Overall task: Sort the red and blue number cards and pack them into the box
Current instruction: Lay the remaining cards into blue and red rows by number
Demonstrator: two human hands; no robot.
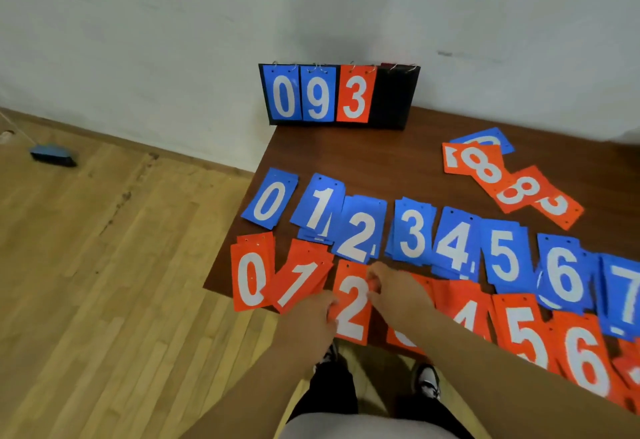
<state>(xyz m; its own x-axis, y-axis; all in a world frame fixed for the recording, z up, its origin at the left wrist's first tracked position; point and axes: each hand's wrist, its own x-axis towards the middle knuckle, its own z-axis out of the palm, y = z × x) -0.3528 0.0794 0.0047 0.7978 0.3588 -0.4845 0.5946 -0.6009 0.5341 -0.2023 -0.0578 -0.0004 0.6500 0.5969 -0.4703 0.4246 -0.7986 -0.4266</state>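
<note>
Head view: entry, single moment.

- Item in hand: stack of red-orange rectangular "2" number cards [351,303], at near edge of dark brown wooden table [346,151], lower part hanging past that edge.
- L hand [311,314]: fingers curled, pinching the stack's left edge.
- R hand [391,289]: pinching its upper right edge; forearm lies over the red cards to the right.
- Neighbours: red "0" stack [251,277] and red "1" stack [298,286], both fanned, "1" touching the "2". Row of blue number cards [412,231] behind, 0 to 7, several overlapping.
- Far right: loose unsorted pile of red cards [512,186], one blue card under it.
- Back: black flip scoreboard [339,96] showing 0 9 3.
- Box: not seen for sure; small blue obj. on floor [52,154] may be part of it.

Risks, as judged:
1. Overhanging red stacks slide off to the floor if nudged by a wrist.
2. Lifting the "2" drags the touching "1", mixing nos.
3. Thin slick cards fan out of a two-edge pinch.
4. R forearm sweeps the stacks beneath it.
</note>
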